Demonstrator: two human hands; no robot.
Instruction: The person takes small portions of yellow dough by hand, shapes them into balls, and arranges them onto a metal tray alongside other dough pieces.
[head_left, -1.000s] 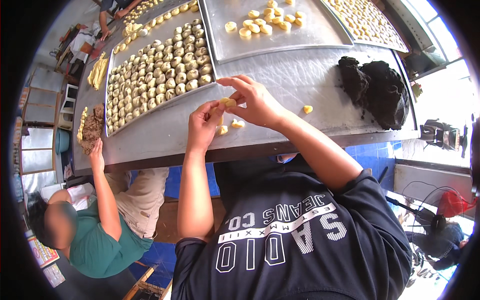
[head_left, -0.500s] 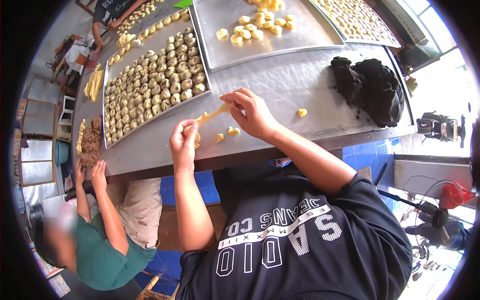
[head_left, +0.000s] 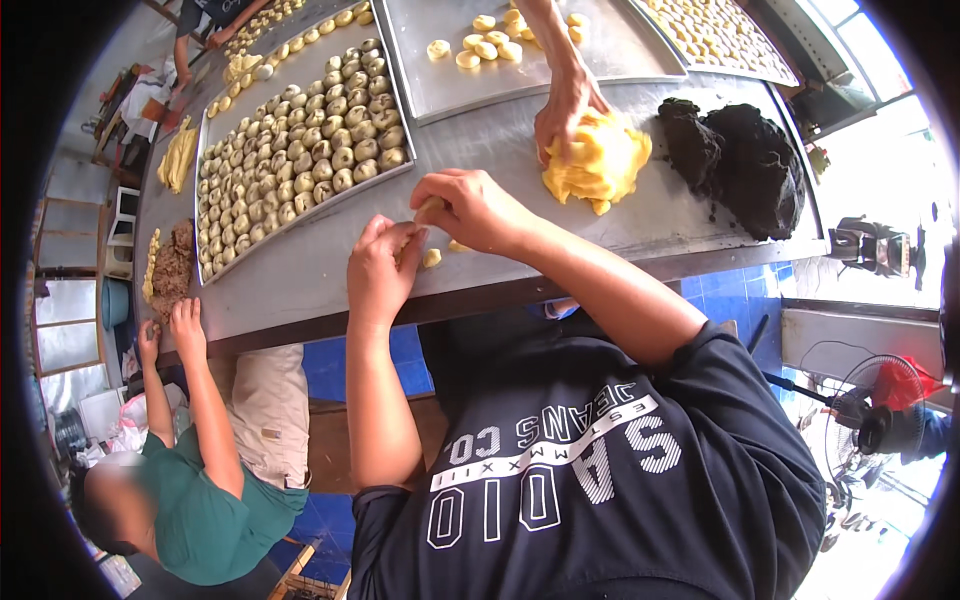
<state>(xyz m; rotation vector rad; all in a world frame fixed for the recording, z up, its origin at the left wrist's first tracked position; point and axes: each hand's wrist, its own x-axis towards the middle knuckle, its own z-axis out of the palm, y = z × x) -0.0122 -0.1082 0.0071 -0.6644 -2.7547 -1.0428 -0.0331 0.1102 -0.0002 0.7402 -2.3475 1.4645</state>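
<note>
Above the near edge of the steel table, my two hands are close together. My right hand (head_left: pixel 470 208) is closed on a piece of pale yellow dough (head_left: pixel 432 203), which shows between thumb and fingers. My left hand (head_left: pixel 384 264) is just left of it with bent fingers pinched together on dough, mostly hidden by the fingers. A small bit of dough (head_left: pixel 431 258) lies on the table beside my hands. Beyond my right hand, another person's hand (head_left: pixel 568 115) reaches from the far side onto a large yellow dough lump (head_left: pixel 605 160).
A tray of filled dough balls (head_left: pixel 305 150) lies left of centre. Another tray (head_left: pixel 450 88) holds flattened dough pieces. Dark filling (head_left: pixel 750 165) is heaped at the right. To the left, a co-worker in green (head_left: pixel 215 520) works by a brown crumbly heap (head_left: pixel 178 268).
My hands have come together, and the stretched dough strip between them is now bunched in the fingers. The other person's hand has brought the large dough lump onto the table.
</note>
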